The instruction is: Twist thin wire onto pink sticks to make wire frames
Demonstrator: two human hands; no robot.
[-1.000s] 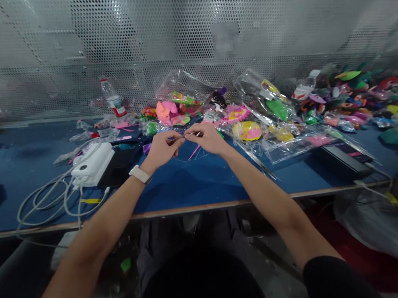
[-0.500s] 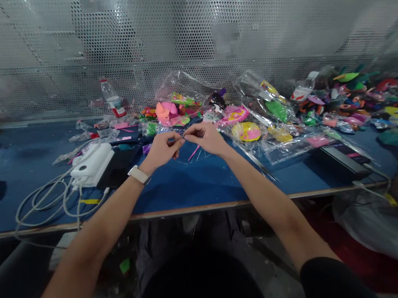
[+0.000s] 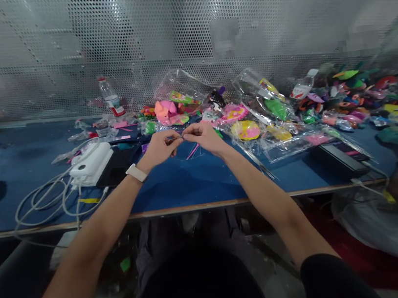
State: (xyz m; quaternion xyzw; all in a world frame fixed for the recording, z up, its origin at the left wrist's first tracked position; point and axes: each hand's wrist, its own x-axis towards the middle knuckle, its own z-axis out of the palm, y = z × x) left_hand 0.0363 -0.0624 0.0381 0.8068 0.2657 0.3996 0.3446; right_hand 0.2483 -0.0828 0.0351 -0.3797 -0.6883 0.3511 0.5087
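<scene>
My left hand (image 3: 164, 147) and my right hand (image 3: 203, 136) meet fingertip to fingertip above the blue table (image 3: 185, 188). Both are closed in a pinch, and what sits between the fingers is too small to make out. Just below them lie a thin pink strip (image 3: 192, 151) and some fine wire-like strands. Behind the hands rest a pink clay-like figure (image 3: 165, 110) and a green lump in clear wrap (image 3: 150, 127). To the right of my right hand is a yellow oval piece with pink spots (image 3: 246, 130).
At left stand a white power block (image 3: 92, 162) with coiled cables and a dark flat device (image 3: 118, 166). A bottle (image 3: 112, 99) stands at the back. Thin metal rods (image 3: 258, 161), plastic bags, a black box (image 3: 343, 158) and a colourful heap (image 3: 354, 97) lie right. Other people sit at both sides.
My hands stay pinched together in nearly the same place. A small green piece now shows beside my right hand. The view has shifted very slightly.
</scene>
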